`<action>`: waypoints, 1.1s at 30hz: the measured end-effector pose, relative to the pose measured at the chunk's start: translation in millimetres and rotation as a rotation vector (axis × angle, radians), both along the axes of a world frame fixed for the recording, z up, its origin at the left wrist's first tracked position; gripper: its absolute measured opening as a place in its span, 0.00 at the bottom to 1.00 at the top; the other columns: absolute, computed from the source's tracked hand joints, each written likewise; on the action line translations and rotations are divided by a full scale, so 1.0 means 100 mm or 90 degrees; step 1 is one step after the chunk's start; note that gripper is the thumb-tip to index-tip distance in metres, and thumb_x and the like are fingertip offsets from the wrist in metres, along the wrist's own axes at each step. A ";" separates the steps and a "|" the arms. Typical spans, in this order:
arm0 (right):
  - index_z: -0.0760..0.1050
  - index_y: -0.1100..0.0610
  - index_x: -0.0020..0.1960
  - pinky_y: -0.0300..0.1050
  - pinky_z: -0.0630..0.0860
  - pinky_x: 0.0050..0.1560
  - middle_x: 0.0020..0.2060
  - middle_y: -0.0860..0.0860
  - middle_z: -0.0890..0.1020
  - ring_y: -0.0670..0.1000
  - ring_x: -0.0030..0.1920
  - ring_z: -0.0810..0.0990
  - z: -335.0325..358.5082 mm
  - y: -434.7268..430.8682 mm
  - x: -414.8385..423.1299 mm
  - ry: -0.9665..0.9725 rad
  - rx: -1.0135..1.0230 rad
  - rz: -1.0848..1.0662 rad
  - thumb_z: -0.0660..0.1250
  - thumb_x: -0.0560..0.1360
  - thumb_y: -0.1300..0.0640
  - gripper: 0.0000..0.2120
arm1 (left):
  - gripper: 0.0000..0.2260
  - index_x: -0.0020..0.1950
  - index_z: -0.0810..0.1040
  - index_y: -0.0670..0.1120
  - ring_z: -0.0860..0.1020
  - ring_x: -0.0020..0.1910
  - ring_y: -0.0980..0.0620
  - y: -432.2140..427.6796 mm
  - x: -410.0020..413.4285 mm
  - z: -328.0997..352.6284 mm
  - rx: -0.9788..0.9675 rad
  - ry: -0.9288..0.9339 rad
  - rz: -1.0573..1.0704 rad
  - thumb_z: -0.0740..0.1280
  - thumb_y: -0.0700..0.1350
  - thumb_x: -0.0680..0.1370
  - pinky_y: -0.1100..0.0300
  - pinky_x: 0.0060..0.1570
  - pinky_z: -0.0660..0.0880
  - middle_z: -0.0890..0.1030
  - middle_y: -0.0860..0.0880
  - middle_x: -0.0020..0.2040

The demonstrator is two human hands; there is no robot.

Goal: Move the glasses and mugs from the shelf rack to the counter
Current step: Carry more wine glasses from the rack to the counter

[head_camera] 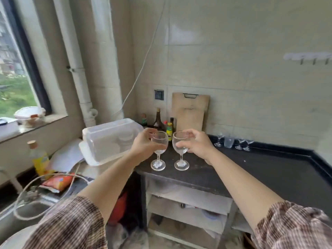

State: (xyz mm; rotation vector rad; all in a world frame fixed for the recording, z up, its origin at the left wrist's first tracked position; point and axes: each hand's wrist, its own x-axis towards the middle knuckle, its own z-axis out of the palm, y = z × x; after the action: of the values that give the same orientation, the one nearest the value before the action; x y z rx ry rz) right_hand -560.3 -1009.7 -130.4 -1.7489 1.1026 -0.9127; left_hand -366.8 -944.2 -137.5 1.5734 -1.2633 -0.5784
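Two clear stemmed wine glasses stand upright side by side near the left front corner of the black counter (269, 169). My left hand (143, 146) grips the bowl of the left wine glass (159, 153). My right hand (197, 144) grips the bowl of the right wine glass (181, 153). Both bases look to rest on the counter top. Further back by the wall stand several small stemmed glasses (240, 143) and a frosted tumbler (229, 141). The shelf rack (188, 203) sits under the counter, its contents blurred.
Bottles (159, 119) and cutting boards (190, 112) lean at the counter's back corner. A clear plastic box (109, 139) sits left of the counter. Lower left holds a sink (27, 211), a hose, a yellow bottle (39, 159) and a snack bag.
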 end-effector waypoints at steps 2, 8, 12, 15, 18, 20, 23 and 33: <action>0.76 0.49 0.57 0.53 0.78 0.57 0.55 0.47 0.80 0.49 0.55 0.79 -0.09 -0.34 -0.21 0.019 0.007 -0.031 0.79 0.57 0.49 0.30 | 0.30 0.61 0.74 0.48 0.79 0.51 0.51 -0.46 -0.21 -0.12 0.016 -0.002 -0.037 0.80 0.44 0.61 0.51 0.52 0.79 0.80 0.49 0.54; 0.75 0.51 0.60 0.35 0.70 0.44 0.53 0.47 0.79 0.44 0.51 0.77 -0.33 -1.22 -0.83 0.063 0.022 -0.133 0.80 0.61 0.52 0.28 | 0.32 0.62 0.73 0.48 0.79 0.52 0.49 -1.66 -0.85 -0.40 0.058 0.001 -0.142 0.80 0.43 0.61 0.53 0.52 0.78 0.79 0.50 0.56; 0.75 0.52 0.62 0.38 0.71 0.44 0.54 0.48 0.79 0.46 0.52 0.77 -0.49 -1.64 -1.27 0.069 0.055 -0.198 0.79 0.62 0.52 0.30 | 0.30 0.61 0.72 0.50 0.78 0.50 0.51 -2.25 -1.23 -0.53 0.071 -0.028 -0.188 0.79 0.45 0.62 0.57 0.45 0.76 0.78 0.52 0.56; 0.74 0.53 0.63 0.41 0.71 0.49 0.54 0.48 0.78 0.47 0.53 0.78 -0.61 -1.94 -1.58 0.073 0.069 -0.249 0.79 0.63 0.53 0.30 | 0.30 0.61 0.71 0.50 0.78 0.50 0.50 -2.65 -1.51 -0.65 0.079 -0.031 -0.220 0.79 0.45 0.62 0.58 0.42 0.75 0.78 0.51 0.57; 0.74 0.52 0.64 0.40 0.71 0.51 0.54 0.48 0.79 0.47 0.54 0.77 -0.73 -2.22 -1.90 0.071 0.077 -0.288 0.79 0.63 0.54 0.31 | 0.31 0.63 0.71 0.49 0.78 0.49 0.50 -3.02 -1.86 -0.74 0.088 -0.032 -0.253 0.78 0.44 0.63 0.59 0.40 0.76 0.78 0.50 0.58; 0.74 0.52 0.64 0.41 0.71 0.51 0.55 0.48 0.78 0.47 0.55 0.77 -0.81 -2.43 -2.13 0.070 0.087 -0.304 0.79 0.63 0.54 0.31 | 0.32 0.65 0.70 0.48 0.78 0.48 0.50 -3.28 -2.11 -0.81 0.096 -0.039 -0.273 0.78 0.43 0.64 0.62 0.37 0.73 0.78 0.49 0.60; 0.75 0.52 0.63 0.41 0.72 0.51 0.55 0.48 0.79 0.47 0.55 0.77 -0.91 -2.81 -2.51 0.074 0.093 -0.321 0.79 0.63 0.54 0.30 | 0.33 0.67 0.70 0.47 0.77 0.47 0.52 -3.69 -2.53 -0.92 0.112 -0.045 -0.284 0.77 0.44 0.64 0.67 0.33 0.70 0.78 0.49 0.59; 0.73 0.53 0.61 0.40 0.71 0.48 0.52 0.46 0.77 0.47 0.50 0.77 -1.35 -4.42 -3.97 0.116 0.155 -0.320 0.78 0.63 0.56 0.28 | 0.30 0.63 0.69 0.47 0.76 0.49 0.50 -5.24 -3.98 -1.45 0.195 -0.106 -0.277 0.76 0.46 0.64 0.58 0.43 0.73 0.76 0.51 0.56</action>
State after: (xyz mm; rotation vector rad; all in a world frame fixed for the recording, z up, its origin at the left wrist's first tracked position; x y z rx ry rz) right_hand -956.9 -1452.1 -265.7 -1.3968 1.7450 -0.8741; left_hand -764.8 -1467.8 -282.6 1.6247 -1.7275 -0.9682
